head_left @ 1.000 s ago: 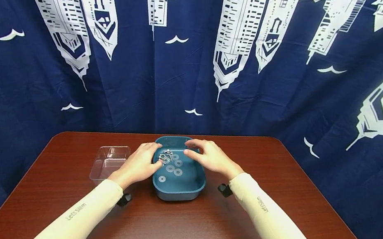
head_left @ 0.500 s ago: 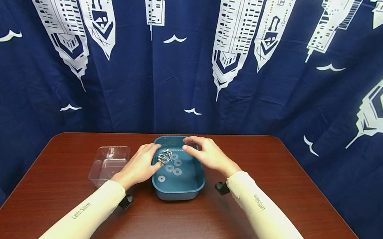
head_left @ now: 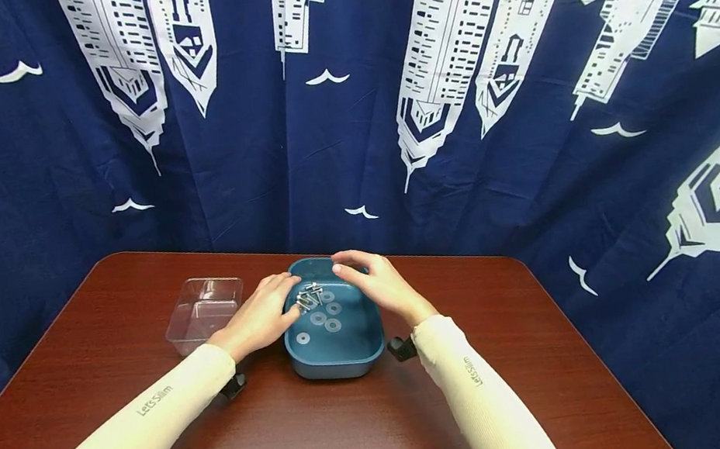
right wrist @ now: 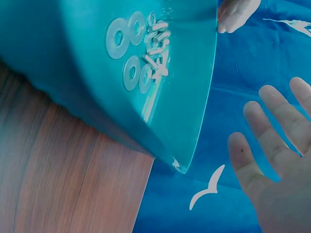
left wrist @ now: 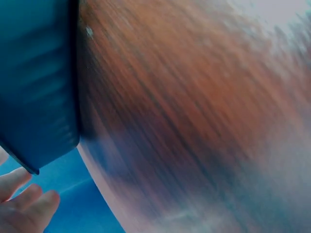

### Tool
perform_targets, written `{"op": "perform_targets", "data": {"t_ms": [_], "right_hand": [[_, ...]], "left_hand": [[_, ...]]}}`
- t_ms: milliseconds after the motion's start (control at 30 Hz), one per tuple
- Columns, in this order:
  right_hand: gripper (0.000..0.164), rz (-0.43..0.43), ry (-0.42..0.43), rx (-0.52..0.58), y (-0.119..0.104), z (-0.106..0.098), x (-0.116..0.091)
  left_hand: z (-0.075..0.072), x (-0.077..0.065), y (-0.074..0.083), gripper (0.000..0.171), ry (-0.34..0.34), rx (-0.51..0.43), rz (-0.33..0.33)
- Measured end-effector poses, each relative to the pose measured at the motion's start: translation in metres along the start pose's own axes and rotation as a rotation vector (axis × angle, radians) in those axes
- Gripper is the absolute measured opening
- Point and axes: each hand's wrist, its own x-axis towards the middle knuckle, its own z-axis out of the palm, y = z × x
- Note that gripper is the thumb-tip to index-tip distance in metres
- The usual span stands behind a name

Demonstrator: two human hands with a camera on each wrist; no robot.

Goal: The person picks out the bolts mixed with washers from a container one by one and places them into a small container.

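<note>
In the head view a blue plastic bin (head_left: 340, 367) stands on the table. Inside it lie several flat washers (right wrist: 118, 38) and a small heap of metal bolts (right wrist: 158, 48). My left hand (head_left: 264, 314) is at the bin's left rim, its fingertips and thumb reaching to the edge near the bolts. Whether it bears on the rim is hard to tell. My right hand (head_left: 379, 281) hovers over the bin's far right side, fingers loosely spread and holding nothing. The right wrist view has these fingers (right wrist: 265, 124) apart from the bin wall.
A clear plastic box (head_left: 195, 321) sits left of the bin, partly behind the left hand. The brown table (head_left: 339, 448) has its far edge close behind the bin. A dark blue curtain (head_left: 291, 149) with white building prints hangs behind it.
My right hand has shifted slightly left and away from me, over the bin. The left hand stays at the left rim. Bin, washers and bolts look unmoved.
</note>
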Motion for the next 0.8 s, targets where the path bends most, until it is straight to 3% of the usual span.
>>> {"op": "perform_targets", "data": {"t_ms": [567,800], "right_hand": [[0.045,0.088,0.018,0.075,-0.002,0.010,0.027],[0.040,0.130,0.029,0.203,0.002,0.018,0.037]], "left_hand": [[0.000,-0.002,0.002,0.059,-0.036,0.072,0.004],[0.001,0.000,0.000,0.058,-0.030,0.072,0.005]]}}
